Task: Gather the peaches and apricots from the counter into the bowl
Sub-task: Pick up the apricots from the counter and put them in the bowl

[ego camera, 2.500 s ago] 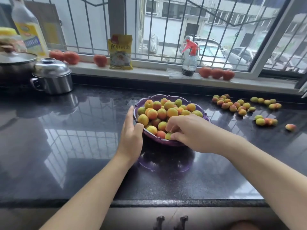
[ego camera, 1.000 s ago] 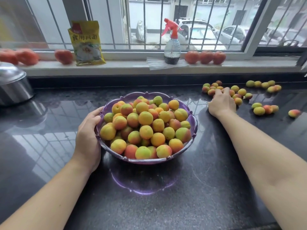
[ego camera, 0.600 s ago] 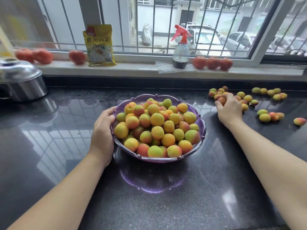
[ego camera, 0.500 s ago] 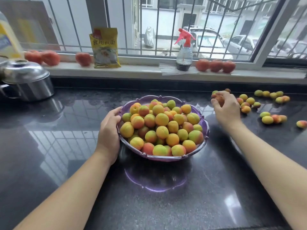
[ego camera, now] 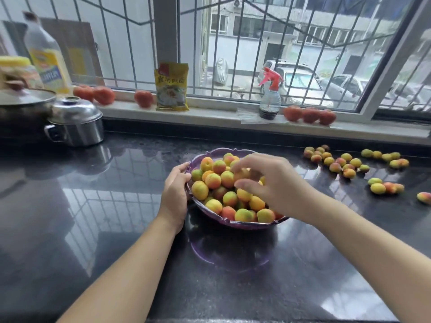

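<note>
A purple scalloped bowl (ego camera: 242,226) stands mid-counter, heaped with yellow-orange peaches and apricots (ego camera: 213,180). My left hand (ego camera: 173,194) grips the bowl's left rim, thumb on top. Blurred by motion, my right hand (ego camera: 277,185) hovers over the pile with an apricot (ego camera: 243,174) pinched between thumb and fingers. Several loose fruits (ego camera: 335,167) lie on the black counter to the right, with a smaller cluster (ego camera: 377,188) and a single fruit (ego camera: 424,197) farther right.
A steel pot (ego camera: 77,122) and a lidded dark pan (ego camera: 23,106) stand at the back left. On the window sill are an oil bottle (ego camera: 47,57), a yellow packet (ego camera: 172,87), a spray bottle (ego camera: 270,99) and tomatoes (ego camera: 310,114).
My right hand left the loose fruits at the right, carrying an apricot, and now hovers over the bowl. My left hand kept its hold on the rim.
</note>
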